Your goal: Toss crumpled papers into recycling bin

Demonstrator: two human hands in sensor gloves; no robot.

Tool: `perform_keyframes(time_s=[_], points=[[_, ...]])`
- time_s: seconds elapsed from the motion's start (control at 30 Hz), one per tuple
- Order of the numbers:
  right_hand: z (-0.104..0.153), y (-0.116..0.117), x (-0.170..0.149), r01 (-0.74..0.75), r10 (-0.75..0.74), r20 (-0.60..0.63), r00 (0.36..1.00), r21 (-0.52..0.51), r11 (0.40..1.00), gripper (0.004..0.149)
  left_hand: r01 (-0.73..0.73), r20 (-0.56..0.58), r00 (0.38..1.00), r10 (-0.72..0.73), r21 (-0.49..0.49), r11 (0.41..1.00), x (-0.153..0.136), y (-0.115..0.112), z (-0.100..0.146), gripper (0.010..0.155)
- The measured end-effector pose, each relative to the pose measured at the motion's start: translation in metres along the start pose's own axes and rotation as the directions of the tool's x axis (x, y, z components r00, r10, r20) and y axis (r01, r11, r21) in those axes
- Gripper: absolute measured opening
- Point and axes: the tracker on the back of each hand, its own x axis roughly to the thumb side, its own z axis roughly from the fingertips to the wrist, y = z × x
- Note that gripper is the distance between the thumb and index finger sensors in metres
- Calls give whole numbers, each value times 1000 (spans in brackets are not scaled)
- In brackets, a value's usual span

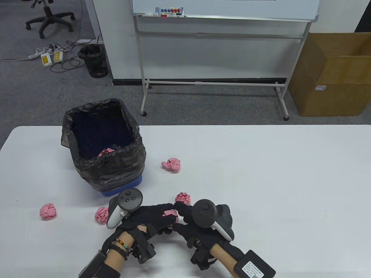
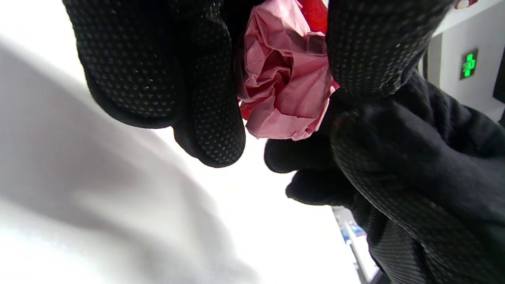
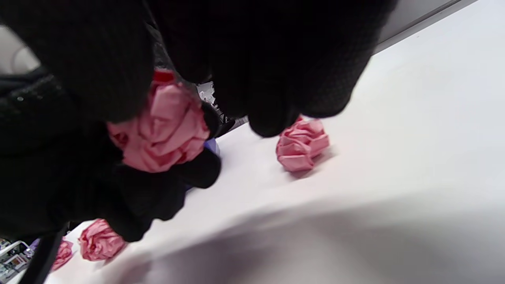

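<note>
No writing can be read anywhere: the white label on the black box strapped to the right forearm [image 1: 254, 268] and the sticker on the cardboard box [image 1: 321, 87] on the floor are too small to make out, and a green lit sign [image 2: 468, 63] in the left wrist view shows only a cross shape. The left hand [image 1: 150, 215] and the right hand [image 1: 188, 217] meet above the white table [image 1: 261, 173], and both have fingers closed on one pink paper ball [image 1: 170, 213]; in the left wrist view that ball [image 2: 286, 79] sits wedged between dotted black fingertips [image 2: 213, 118], with the other hand's fingers pressed to its far side. Which hand bears the hold cannot be told. The bin [image 1: 105, 144], lined with a black bag, stands on the table's left part, with one pink ball inside [image 1: 106, 151]. Loose balls lie on the table: one right of the bin [image 1: 172, 164], one just beyond the joined hands [image 1: 183, 198], one beside the left tracker [image 1: 101, 215] and one far left [image 1: 48, 211]
</note>
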Motion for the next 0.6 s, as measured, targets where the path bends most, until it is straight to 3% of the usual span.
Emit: perform_keyframes(time_s=[0.37,0.6], points=[[9,-15,-25,-175,173,-33,984,-61,983,88,207,-71,977,-200,125,970,9,27,9,77],[13,-27,-31,-292,286,-68,956,-98,951,93,301,-102,953,-286,207,931,34,50,11,77]])
